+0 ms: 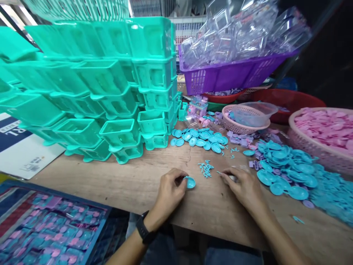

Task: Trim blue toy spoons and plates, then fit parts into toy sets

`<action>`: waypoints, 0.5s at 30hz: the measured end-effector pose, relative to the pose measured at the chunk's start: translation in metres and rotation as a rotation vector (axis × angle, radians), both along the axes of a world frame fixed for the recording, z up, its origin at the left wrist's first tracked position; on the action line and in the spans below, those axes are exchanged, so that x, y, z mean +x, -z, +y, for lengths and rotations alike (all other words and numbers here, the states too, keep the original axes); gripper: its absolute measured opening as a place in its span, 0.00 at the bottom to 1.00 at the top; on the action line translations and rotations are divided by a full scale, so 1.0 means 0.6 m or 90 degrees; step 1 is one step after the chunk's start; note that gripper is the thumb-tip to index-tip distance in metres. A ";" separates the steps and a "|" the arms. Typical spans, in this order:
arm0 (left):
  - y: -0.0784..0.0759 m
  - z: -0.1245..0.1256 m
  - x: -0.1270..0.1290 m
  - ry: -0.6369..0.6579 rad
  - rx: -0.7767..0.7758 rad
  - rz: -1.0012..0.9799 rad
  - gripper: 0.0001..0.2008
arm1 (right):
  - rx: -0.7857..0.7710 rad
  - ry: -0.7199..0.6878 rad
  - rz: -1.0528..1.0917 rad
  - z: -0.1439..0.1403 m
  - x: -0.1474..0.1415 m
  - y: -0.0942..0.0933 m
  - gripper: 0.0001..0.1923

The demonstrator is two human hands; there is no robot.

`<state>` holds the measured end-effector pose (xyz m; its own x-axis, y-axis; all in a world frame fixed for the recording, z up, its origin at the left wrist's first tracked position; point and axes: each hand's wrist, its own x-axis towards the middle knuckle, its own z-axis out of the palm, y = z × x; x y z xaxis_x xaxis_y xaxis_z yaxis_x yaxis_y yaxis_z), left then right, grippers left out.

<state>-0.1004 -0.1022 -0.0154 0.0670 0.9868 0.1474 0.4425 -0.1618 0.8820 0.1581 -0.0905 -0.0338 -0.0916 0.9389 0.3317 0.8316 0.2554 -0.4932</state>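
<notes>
Pinching a small blue plate (191,182) in left hand (168,194); right hand (242,186) curling over, possibly gripping, a tiny piece. Keeping plate steady on wooden table (132,184), aligning gently.

Only 1 view is given, from a camera worn on the person's head. It looks forward and down across the wooden table (124,184), close enough that both forearms enter from the bottom edge. The stacked teal bins (110,92) fill the upper left, the purple basket (234,71) the upper right at the far side.
</notes>
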 end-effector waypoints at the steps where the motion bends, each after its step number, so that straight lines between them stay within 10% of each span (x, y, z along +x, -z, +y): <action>1: 0.001 -0.007 0.003 -0.003 -0.011 -0.012 0.08 | 0.004 0.018 0.022 -0.006 -0.001 -0.001 0.14; 15: -0.013 -0.057 0.049 -0.043 0.004 -0.093 0.07 | 0.012 0.090 0.267 -0.110 -0.088 -0.054 0.10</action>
<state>-0.0710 -0.1364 -0.0075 -0.0227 0.9874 0.1566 0.3199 -0.1413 0.9369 0.1053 -0.1568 -0.0016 0.1835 0.9259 0.3301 0.5884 0.1655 -0.7914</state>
